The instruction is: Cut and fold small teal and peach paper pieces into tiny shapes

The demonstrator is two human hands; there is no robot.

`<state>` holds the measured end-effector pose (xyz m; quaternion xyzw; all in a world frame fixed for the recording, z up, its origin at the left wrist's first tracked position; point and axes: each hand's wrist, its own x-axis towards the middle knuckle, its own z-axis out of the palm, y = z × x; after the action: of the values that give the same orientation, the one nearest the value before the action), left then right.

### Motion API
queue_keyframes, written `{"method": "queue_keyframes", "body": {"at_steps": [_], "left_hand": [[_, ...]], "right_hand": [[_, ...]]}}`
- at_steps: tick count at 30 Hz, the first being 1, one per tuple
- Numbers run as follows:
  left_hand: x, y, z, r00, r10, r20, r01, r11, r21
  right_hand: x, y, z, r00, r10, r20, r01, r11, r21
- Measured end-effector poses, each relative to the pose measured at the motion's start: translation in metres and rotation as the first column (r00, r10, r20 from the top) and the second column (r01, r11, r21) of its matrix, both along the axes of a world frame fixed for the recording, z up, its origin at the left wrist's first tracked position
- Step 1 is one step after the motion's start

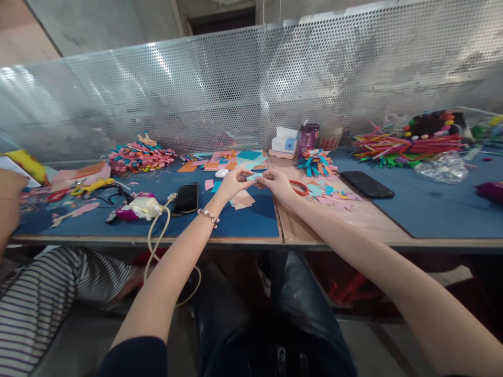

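Between my fingertips is a small piece of light blue paper [252, 178], held over the table. My left hand [234, 184], with a beaded bracelet on its wrist, pinches its left end. My right hand [275, 182] pinches the right end, so both hands nearly meet. Beneath them lie pale peach paper pieces [242, 199] on the blue mat. Red-handled scissors [299, 188] appear beside my right hand, partly hidden. Just behind my left hand is a small white object [221, 173]. Farther back is a stack of orange, pink and blue paper [220, 160].
Left are a phone [185, 199], a charger with cable [143, 207], yellow scissors [94, 187] and a pile of paper curls [139, 155]. Right are paper scraps [334, 196], a black phone [367, 184] and pipe cleaners [408, 146]. A perforated metal screen [220, 89] closes the back. Someone in striped trousers [58, 303] sits left.
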<state>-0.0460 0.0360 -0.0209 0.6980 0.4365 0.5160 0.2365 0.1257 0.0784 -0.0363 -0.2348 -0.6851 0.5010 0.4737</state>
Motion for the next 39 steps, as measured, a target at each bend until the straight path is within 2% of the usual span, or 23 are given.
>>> {"method": "queue_keyframes", "body": {"at_steps": [13, 30, 39], "left_hand": [[-0.0013, 0.0031, -0.0024, 0.999, 0.015, -0.038, -0.013, 0.999, 0.047], [0.0005, 0.0005, -0.0001, 0.999, 0.001, -0.039, 0.000, 1.000, 0.024], [0.0012, 0.0000, 0.0002, 1.000, -0.004, -0.026, 0.005, 1.000, 0.005]], "right_hand": [[-0.0035, -0.0011, -0.0008, 0.999, -0.036, -0.035, 0.036, 0.999, -0.005], [-0.0026, 0.0039, -0.0029, 0.999, -0.035, 0.036, 0.035, 0.999, 0.014], [-0.0002, 0.0055, -0.0030, 0.995, -0.066, 0.071, 0.058, 0.992, 0.111]]}}
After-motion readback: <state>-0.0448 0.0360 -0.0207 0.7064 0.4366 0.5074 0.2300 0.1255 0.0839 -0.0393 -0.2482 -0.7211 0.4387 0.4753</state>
